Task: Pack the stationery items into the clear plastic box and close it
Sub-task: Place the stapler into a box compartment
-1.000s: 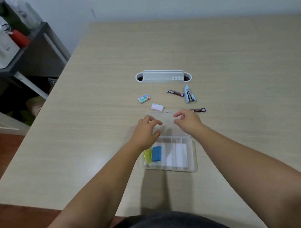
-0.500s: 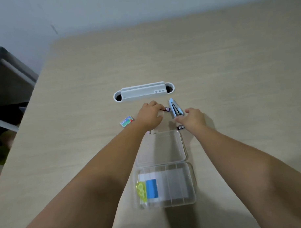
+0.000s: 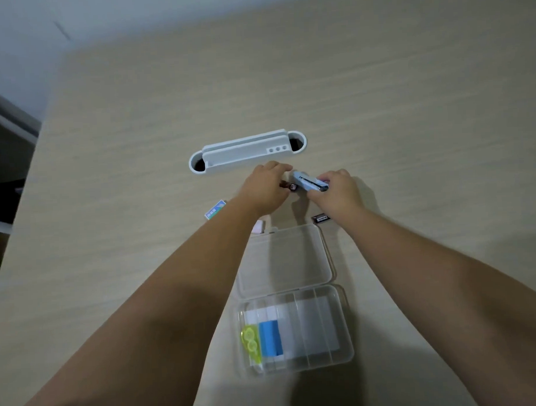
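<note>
The clear plastic box [image 3: 344, 327] lies open near me, its lid [image 3: 285, 260] folded flat away from me. Inside sit a yellow-green tape dispenser [image 3: 251, 343], a blue pad [image 3: 270, 338] and white paper. My left hand [image 3: 264, 186] is closed on a dark lead tube [image 3: 289, 185]. My right hand [image 3: 336, 191] grips the light blue stapler [image 3: 308, 181]. A second dark lead tube [image 3: 321, 218] lies beside my right wrist. A small colourful staples box [image 3: 215, 209] lies left of my left wrist, and a pale pink eraser [image 3: 258, 227] peeks out under my left forearm.
A white desk organiser [image 3: 246, 152] stands just beyond both hands. The wooden table [image 3: 409, 106] stretches far and right. A dark shelf [image 3: 6, 130] borders the table's left edge.
The lid went from half raised to lying flat open. Both hands left the box and reached forward; the left closed on a lead tube, the right took hold of the stapler.
</note>
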The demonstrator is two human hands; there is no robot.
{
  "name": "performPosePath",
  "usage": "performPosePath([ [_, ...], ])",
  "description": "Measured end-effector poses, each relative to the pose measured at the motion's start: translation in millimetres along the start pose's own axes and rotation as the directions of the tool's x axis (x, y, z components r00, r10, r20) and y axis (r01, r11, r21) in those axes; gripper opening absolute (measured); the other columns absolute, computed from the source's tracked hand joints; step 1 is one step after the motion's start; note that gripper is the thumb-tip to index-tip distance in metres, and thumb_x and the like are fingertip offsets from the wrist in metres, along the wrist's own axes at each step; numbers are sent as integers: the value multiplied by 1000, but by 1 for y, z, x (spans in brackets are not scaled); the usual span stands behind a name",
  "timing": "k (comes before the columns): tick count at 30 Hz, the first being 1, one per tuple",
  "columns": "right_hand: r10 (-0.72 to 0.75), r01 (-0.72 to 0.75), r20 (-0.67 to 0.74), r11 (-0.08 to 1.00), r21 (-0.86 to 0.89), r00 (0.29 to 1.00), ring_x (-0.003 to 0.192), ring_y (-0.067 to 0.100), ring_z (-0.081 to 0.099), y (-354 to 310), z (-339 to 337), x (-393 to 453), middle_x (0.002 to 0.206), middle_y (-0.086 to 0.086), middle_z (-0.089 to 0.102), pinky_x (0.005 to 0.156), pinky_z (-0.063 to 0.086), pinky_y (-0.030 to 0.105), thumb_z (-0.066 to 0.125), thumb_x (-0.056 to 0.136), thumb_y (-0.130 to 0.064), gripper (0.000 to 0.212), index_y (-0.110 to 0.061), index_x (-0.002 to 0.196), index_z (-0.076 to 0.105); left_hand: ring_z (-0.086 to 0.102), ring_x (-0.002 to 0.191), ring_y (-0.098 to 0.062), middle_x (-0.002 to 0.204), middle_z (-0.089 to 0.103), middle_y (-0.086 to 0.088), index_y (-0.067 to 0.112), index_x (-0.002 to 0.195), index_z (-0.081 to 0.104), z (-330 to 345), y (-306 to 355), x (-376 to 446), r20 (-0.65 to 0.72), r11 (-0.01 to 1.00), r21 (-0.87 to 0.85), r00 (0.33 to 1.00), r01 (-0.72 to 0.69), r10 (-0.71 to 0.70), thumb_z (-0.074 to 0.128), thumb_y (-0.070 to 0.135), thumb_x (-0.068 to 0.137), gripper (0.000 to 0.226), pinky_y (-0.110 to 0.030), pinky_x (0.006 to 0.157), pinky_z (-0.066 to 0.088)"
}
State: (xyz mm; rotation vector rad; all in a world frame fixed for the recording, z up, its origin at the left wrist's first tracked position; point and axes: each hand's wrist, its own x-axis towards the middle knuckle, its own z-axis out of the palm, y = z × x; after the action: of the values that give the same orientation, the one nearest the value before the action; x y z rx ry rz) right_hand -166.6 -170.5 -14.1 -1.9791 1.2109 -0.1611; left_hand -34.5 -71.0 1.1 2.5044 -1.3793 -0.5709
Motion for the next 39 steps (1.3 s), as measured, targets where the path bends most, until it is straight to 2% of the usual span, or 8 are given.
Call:
performPosePath([
  [8, -224, 209, 149, 972, 110, 963, 68, 6, 55, 5, -23, -53, 102, 3, 55, 70, 45, 14, 74, 76, -18, 35, -18, 111, 69, 58, 112, -25, 123, 66, -7, 18, 127, 63, -6, 16, -66, -8, 993, -89, 997, -72, 72, 66, 24, 88, 40, -30, 93, 41],
  [11, -302, 299, 232, 953, 46, 925, 75, 12, 57, 8, -27, -65, 105, 3, 60, 79, 48, 23, 75, 75, -15, 39, -19, 113, 68, 60, 105, -22, 115, 67, -4, 20, 122, 66, -6, 15, -98, -8, 995, -84, 999, -51, 50, 67, 28, 87, 37, -26, 85, 42],
  [14, -393, 450, 344, 888, -99, 853, 95, 19, 59, 10, -28, -82, 116, 6, 63, 93, 48, 31, 73, 75, -12, 43, -18, 117, 66, 63, 99, -21, 107, 69, -2, 22, 120, 66, 3, 19, -136, -8, 998, -70, 1000, -2, 1, 71, 31, 82, 39, -31, 85, 50],
  [22, -455, 742, 649, 615, -266, 610, 112, 20, 57, 7, -12, -124, 124, 0, 61, 91, 42, 27, 62, 79, -7, 41, -19, 118, 62, 63, 87, -14, 101, 64, 2, 19, 114, 61, 54, 41, -226, -78, 925, -301, 960, 234, -268, 76, 34, 75, 45, -34, 76, 55],
  [26, -452, 816, 725, 514, -264, 520, 112, 22, 57, 8, -7, -136, 123, 2, 59, 92, 44, 32, 62, 78, -9, 41, -17, 119, 59, 56, 105, -21, 114, 61, 1, 22, 120, 63, 78, 28, -252, -136, 957, -239, 971, 161, -198, 75, 40, 77, 48, -30, 93, 46],
  [29, -489, 868, 738, 413, -274, 465, 113, 22, 54, 6, -2, -144, 123, -1, 58, 91, 47, 36, 59, 79, -1, 43, -20, 117, 58, 40, 128, -23, 143, 45, 7, 30, 137, 47, 83, 17, -269, -206, 978, -137, 962, 155, -181, 62, 64, 76, 72, -38, 108, 36],
  [34, -510, 912, 766, 330, -244, 390, 113, 23, 53, 12, 9, -157, 127, -2, 57, 92, 47, 37, 52, 78, 9, 50, -20, 118, 59, -14, 151, -20, 163, -16, 13, 25, 154, -11, 92, 4, -285, 41, 974, -35, 974, 226, -224, 47, 88, 62, 126, -46, 122, -3],
  [39, -478, 837, 735, 500, -222, 481, 111, 22, 55, 25, 13, -169, 140, -1, 37, 88, 50, 36, 51, 82, 4, 56, -25, 130, 52, -17, 151, -19, 161, -24, 14, 27, 152, -18, 103, -1, -290, 47, 970, -65, 972, 233, -231, 53, 90, 56, 135, -49, 122, -4],
])
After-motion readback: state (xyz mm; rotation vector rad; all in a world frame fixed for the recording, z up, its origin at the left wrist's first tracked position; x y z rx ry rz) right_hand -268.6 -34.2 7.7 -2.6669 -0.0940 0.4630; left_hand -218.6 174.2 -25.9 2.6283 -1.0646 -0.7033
